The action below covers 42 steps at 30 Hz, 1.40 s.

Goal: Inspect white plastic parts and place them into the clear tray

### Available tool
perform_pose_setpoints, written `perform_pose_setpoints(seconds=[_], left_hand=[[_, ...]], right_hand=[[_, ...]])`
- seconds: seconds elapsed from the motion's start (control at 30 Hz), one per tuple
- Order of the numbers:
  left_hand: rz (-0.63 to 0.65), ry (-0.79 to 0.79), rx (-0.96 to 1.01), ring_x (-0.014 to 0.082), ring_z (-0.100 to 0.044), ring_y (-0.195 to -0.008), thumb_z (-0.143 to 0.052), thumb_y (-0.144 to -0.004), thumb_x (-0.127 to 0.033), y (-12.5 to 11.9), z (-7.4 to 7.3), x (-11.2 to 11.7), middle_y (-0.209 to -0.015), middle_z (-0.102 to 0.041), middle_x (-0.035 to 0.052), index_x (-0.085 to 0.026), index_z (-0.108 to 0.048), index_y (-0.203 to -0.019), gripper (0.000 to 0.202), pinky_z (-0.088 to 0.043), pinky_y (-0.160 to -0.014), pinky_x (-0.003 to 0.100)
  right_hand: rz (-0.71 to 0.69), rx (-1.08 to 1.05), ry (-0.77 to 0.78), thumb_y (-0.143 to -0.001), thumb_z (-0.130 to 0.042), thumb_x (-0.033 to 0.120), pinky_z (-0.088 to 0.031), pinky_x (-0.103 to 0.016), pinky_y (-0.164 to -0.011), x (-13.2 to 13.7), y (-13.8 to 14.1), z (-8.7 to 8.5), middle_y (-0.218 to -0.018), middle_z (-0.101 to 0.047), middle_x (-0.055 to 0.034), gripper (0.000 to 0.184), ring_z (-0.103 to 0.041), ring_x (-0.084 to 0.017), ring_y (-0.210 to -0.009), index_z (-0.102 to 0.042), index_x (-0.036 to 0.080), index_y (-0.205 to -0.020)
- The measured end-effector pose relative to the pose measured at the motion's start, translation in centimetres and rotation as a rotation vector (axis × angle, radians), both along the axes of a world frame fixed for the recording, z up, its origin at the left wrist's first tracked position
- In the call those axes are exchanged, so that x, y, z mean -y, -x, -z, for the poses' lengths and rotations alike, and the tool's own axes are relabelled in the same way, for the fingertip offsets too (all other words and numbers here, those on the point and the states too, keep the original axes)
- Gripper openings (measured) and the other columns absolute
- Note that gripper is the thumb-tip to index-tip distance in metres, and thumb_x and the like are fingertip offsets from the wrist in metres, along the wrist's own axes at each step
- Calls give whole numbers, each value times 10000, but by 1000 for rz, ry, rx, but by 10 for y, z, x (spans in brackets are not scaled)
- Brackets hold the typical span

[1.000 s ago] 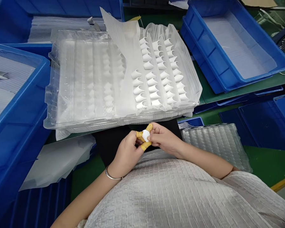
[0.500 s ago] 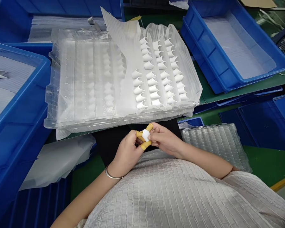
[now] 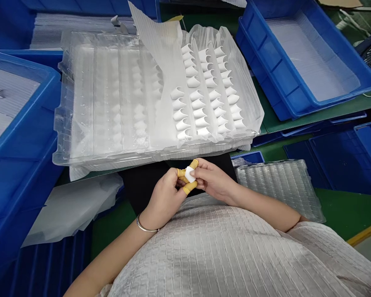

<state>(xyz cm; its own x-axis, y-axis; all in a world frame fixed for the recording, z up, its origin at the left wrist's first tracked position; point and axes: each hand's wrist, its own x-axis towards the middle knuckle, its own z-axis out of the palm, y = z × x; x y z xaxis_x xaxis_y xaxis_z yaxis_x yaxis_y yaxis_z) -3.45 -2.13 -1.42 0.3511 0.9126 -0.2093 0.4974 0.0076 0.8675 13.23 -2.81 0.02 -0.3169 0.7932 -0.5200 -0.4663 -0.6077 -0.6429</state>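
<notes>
Close to my body, a small white curved plastic piece [image 3: 190, 174] is pinched between both hands. My left hand [image 3: 169, 187] is closed on its left side, with yellow finger cots on the thumb and fingers. My right hand [image 3: 212, 179] grips it from the right, its bare thumb lying on the white surface and a yellow cot on one fingertip. Fingers cover part of the piece. Just beyond the hands, similar white pieces [image 3: 200, 112] stand in rows on a clear plastic tray [image 3: 108, 154], partly under a translucent white sheet [image 3: 160, 45].
Blue bins stand around me: a left bin [image 3: 46, 99] holding white sheets and a few parts, and a right bin [image 3: 284, 78] with a pale lining. Stacked clear trays [image 3: 281, 185] lie low on the right. Loose translucent sheets [image 3: 77, 208] hang at lower left.
The white piece has turned slightly between my fingers, and my right thumb has shifted on it. The view has moved a little; both hands stay in nearly the same place.
</notes>
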Motion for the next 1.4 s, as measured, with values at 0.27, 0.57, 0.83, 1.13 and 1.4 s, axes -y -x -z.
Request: perform_pose_setpoints(seconds=[0.27, 0.57, 0.83, 1.13, 1.4], left_hand=[[2, 12, 17, 152, -637, -666, -695, -797, -366, 0, 1, 0, -762, -639, -18, -207, -489, -787, 260, -498, -576, 279], [17, 26, 18, 152, -635, -672, -688, -804, -375, -1, 0, 0, -765, -638, -17, -207, -490, -786, 261, -493, -579, 279], [-38, 172, 140, 143, -632, -681, -731, -763, -349, 0, 2, 1, -767, -640, -23, -201, -512, -832, 274, -503, -581, 262], [-20, 154, 91, 156, -642, -691, -717, -778, -379, 0, 0, 1, -781, -647, -12, -204, -507, -832, 279, -515, -592, 283], [45, -30, -81, 159, -629, -658, -687, -801, -366, 1, 0, 0, -746, -632, -18, -211, -497, -778, 246, -479, -563, 279]], right_hand=[[-5, 6, 10, -749, -642, 187, -224, -206, -484, 0, -1, 2, -606, -441, 68, 144, -334, -61, -497, -500, 180, -769], [-16, 21, 15, -716, -652, 169, -223, -205, -483, -1, 0, 3, -612, -460, 71, 166, -341, -58, -497, -497, 180, -773], [-63, -30, -13, -640, -583, 64, -237, -197, -495, 3, -4, 2, -660, -443, 74, 206, -346, -50, -528, -509, 170, -801], [-39, -27, -2, -691, -646, 112, -270, -205, -503, 4, -3, 4, -663, -481, 67, 186, -391, -57, -524, -522, 173, -814], [-44, 53, -3, -673, -652, 127, -253, -206, -500, 1, -1, 3, -641, -467, 75, 195, -363, -59, -515, -510, 181, -796]])
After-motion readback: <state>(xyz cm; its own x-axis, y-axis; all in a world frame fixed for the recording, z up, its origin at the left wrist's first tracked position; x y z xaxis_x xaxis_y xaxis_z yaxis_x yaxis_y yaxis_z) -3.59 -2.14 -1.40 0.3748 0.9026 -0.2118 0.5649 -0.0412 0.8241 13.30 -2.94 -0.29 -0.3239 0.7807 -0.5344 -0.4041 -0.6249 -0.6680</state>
